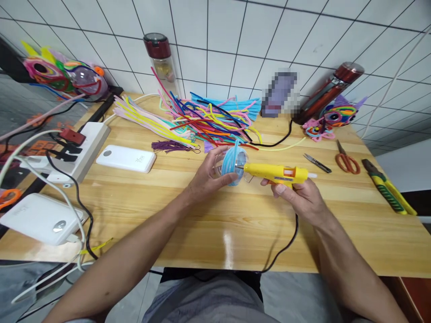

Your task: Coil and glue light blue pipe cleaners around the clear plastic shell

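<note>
My left hand (212, 172) is wrapped round a clear plastic bottle piece wound with light blue pipe cleaners (230, 163), held above the middle of the table. One blue end sticks up at its top. In my right hand (299, 195) is a yellow glue gun (269, 171), gripped by its handle. Its metal nozzle points left and meets or nearly meets the blue-wound piece; actual contact I cannot tell. A white glue stick pokes out of the gun's back, and its black cord (292, 242) runs down over the table's front edge.
A heap of coloured pipe cleaners (212, 116) lies at the back. Scissors (347, 158), thread snips (318, 163) and pliers (387, 186) are on the right. Power banks (126, 158) and a power strip (85, 152) with cables occupy the left. Bottles (332, 89) stand by the tiled wall.
</note>
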Demonstrator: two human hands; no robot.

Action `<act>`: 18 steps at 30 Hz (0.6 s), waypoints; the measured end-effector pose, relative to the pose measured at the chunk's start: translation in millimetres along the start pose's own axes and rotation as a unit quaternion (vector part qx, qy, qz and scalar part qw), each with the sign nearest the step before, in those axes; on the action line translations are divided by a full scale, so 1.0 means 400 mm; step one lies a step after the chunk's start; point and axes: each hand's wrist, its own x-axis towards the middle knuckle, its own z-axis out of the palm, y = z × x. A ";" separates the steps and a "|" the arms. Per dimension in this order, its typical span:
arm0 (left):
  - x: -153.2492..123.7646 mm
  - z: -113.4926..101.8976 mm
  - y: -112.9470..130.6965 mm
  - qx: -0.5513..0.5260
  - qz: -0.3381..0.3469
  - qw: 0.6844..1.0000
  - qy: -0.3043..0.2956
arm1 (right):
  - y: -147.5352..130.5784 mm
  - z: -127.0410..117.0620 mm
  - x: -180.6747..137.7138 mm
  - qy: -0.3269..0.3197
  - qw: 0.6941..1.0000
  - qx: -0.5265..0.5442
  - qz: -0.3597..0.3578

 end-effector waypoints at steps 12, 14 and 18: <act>-0.001 -0.004 -0.007 -0.024 -0.007 1.000 -0.008 | 0.003 -0.007 -0.002 0.018 0.997 -0.065 -0.036; -0.001 -0.003 -0.004 -0.022 -0.011 1.000 -0.009 | 0.002 -0.007 -0.002 0.017 0.997 -0.067 -0.038; -0.001 0.000 0.001 -0.019 -0.031 0.999 -0.012 | -0.002 -0.006 -0.002 0.011 0.996 -0.074 -0.042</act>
